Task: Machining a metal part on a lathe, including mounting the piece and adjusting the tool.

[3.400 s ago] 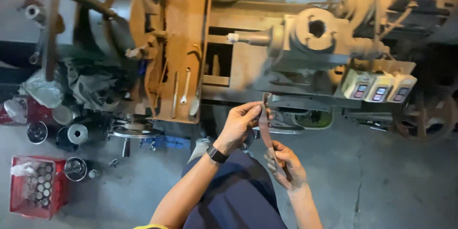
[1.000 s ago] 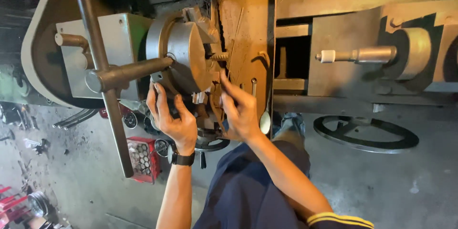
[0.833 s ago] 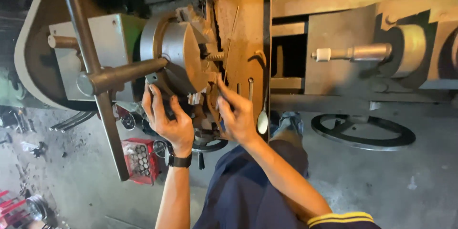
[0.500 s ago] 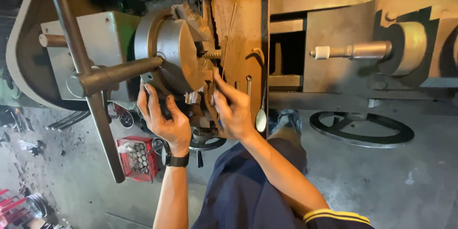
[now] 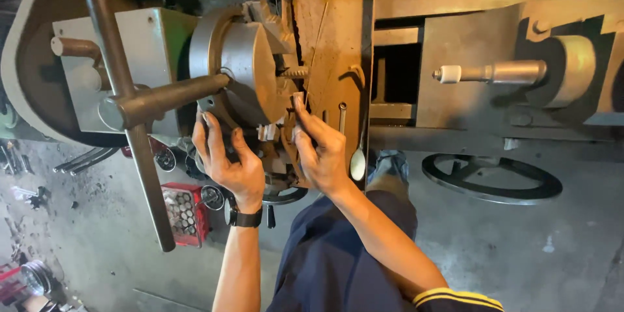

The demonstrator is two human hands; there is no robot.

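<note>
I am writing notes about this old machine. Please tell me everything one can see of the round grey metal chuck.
The round grey metal chuck is a thick drum with a dull, worn face, mounted on the grey-green lathe headstock. Stepped jaws stick out at its rim toward the rusty brown carriage plate. A dark T-shaped steel bar crosses in front. The left hand cups its lower edge; the right hand has its fingertips at a lower jaw.

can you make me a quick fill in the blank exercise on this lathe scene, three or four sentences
1. Both hands reach to the round metal ____ of the lathe.
2. The left hand wears a black ____ on its wrist.
3. A red ____ of metal parts stands on the floor.
4. The black handwheel lies ____ on the floor.

Missing words: chuck; watch; crate; flat
</note>
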